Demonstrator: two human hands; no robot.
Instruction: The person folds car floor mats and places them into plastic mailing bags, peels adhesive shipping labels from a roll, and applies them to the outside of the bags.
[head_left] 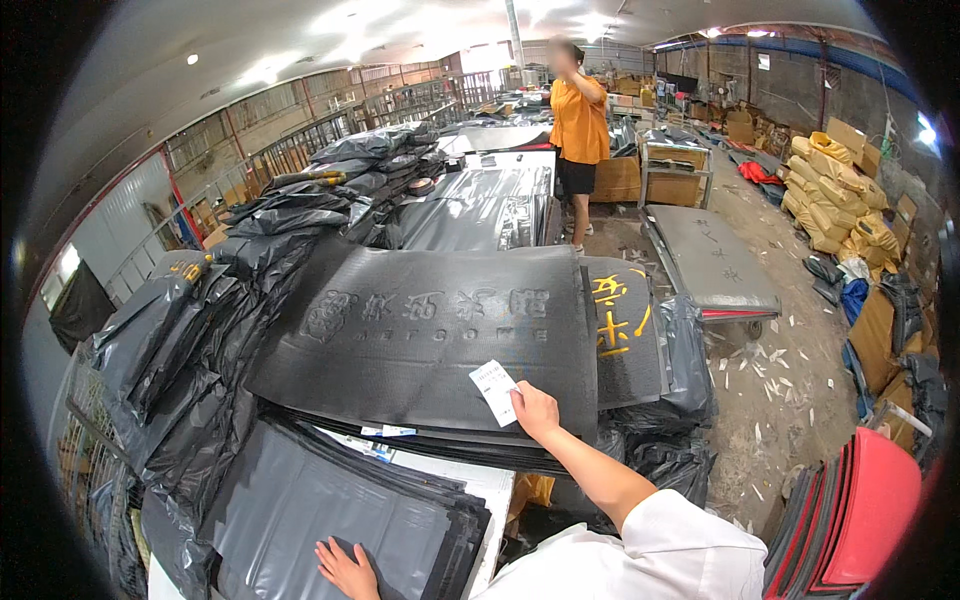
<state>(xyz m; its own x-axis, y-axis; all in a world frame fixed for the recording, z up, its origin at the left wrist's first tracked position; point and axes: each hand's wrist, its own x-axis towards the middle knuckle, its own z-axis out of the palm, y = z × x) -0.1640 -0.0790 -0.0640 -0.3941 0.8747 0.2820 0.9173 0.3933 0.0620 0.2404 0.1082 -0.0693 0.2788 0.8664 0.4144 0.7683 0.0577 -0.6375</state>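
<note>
Pinching | right hand (536, 408) | white label (492, 391), dark-printed, seemingly paper

Glaring ceiling lights (355, 18), dark fisheye rim

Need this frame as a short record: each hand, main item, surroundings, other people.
left hand: left hand, fingers spread on the grey plastic stack
right hand: right hand, pinching a white label over the black mat
main item: black mat with raised lettering, on a pile
left side: heaped black plastic packages
right side: red mat at lower right; yellow sacks farther back
other people: one person in an orange top, standing beyond the mat
</note>
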